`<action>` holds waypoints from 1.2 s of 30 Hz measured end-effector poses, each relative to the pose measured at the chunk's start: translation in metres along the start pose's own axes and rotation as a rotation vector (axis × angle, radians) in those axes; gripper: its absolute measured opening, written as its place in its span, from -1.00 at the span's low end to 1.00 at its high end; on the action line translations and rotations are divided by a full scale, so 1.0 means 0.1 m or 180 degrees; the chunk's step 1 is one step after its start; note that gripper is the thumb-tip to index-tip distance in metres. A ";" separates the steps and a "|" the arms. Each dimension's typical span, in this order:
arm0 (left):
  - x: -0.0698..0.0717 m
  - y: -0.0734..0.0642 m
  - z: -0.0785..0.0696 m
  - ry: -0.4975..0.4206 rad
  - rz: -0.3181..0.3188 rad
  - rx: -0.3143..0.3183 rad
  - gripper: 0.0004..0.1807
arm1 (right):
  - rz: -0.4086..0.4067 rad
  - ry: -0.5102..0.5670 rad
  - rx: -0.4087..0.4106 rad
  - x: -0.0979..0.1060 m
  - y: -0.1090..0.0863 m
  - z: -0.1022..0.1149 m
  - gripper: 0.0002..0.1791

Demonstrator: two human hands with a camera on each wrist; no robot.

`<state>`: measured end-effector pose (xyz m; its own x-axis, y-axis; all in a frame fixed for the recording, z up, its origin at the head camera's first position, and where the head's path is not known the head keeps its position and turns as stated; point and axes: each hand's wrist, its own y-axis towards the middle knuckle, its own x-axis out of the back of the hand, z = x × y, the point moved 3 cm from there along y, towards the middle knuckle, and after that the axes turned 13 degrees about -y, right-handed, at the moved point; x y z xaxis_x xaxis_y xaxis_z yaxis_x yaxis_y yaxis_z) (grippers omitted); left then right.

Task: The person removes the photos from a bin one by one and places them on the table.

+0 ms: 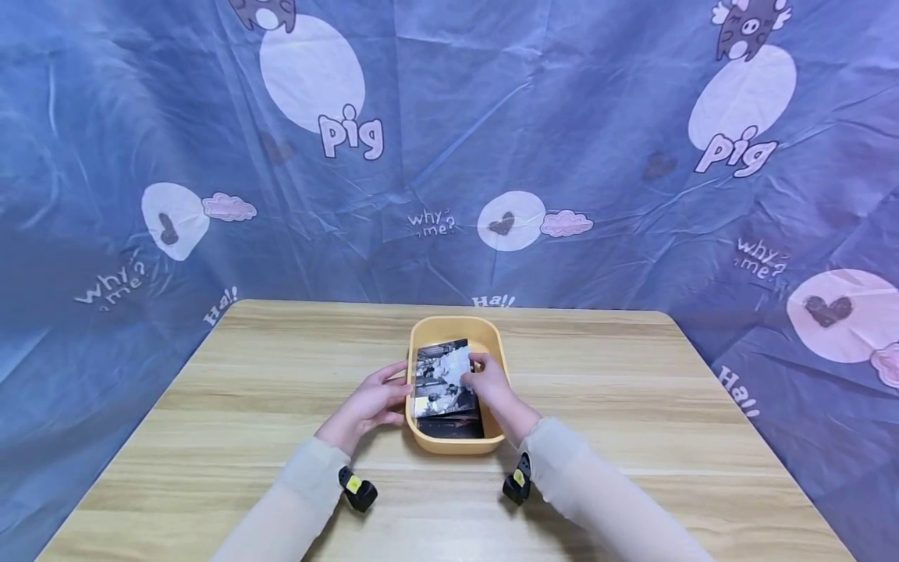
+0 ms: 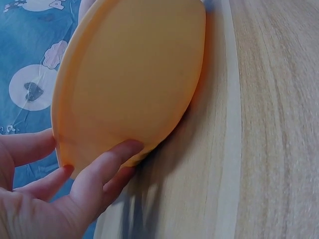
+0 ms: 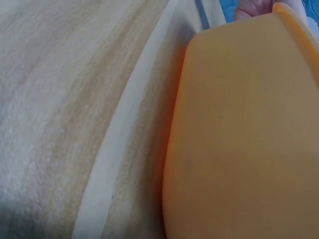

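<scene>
A yellow-orange plastic bin with rounded corners stands on the table. Inside it lie dark, glossy photo prints. On top, a black-and-white photo is tilted above the others. My right hand reaches over the bin's right rim and pinches this photo's right edge between thumb and fingers. Against the bin's left side rests my left hand, its fingers spread. In the left wrist view, the left hand's fingers touch the bin's outer wall. The right wrist view is mostly filled by the bin's wall.
The wood-grain table extends on both sides of the bin. A blue printed cloth hangs behind it and down both sides. Black wrist cameras are strapped to both sleeves.
</scene>
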<state>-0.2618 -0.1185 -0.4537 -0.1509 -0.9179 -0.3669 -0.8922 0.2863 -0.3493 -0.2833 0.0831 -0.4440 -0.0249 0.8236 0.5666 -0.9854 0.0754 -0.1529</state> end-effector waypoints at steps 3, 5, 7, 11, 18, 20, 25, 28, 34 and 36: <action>-0.01 -0.02 -0.02 0.0046 -0.0003 -0.0003 -0.30 | -0.0092 0.0164 0.0098 0.00 0.01 0.00 -0.40; -0.01 -0.02 -0.02 0.0062 -0.0012 -0.0010 -0.30 | -0.0090 0.0241 0.0102 0.00 0.00 0.00 -0.40; -0.02 -0.03 -0.02 0.0062 -0.0018 -0.0020 -0.30 | -0.0046 0.0308 0.0061 0.00 0.00 0.00 -0.39; -0.03 -0.03 -0.02 0.0043 -0.0028 -0.0048 -0.30 | 0.0077 0.0446 -0.0037 -0.01 -0.01 -0.01 -0.35; -0.06 -0.05 -0.05 0.0027 0.0068 -0.0028 -0.31 | 0.0128 0.0438 -0.0050 0.05 -0.02 0.03 -0.30; -0.06 -0.05 -0.05 0.0036 0.0101 -0.0015 -0.30 | 0.0122 0.0481 -0.0054 0.11 0.00 0.06 -0.30; -0.07 -0.05 -0.05 0.0008 0.0117 -0.0003 -0.30 | 0.0091 0.0711 -0.0027 0.43 0.09 0.12 -0.26; -0.07 -0.05 -0.05 0.0018 0.0115 -0.0001 -0.31 | 0.0071 0.0889 -0.0031 0.70 0.17 0.09 -0.23; -0.07 -0.05 -0.05 -0.0001 0.0131 0.0000 -0.30 | -0.0003 0.1427 -0.0245 1.15 0.40 -0.19 -0.22; -0.07 -0.05 -0.05 -0.0007 0.0124 -0.0008 -0.31 | 0.0010 0.1529 -0.0340 1.24 0.47 -0.30 -0.22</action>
<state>-0.2587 -0.1151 -0.4457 -0.1847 -0.9054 -0.3822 -0.8868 0.3212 -0.3324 -0.3274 0.2059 -0.4052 0.0776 0.9881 0.1325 -0.9620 0.1091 -0.2504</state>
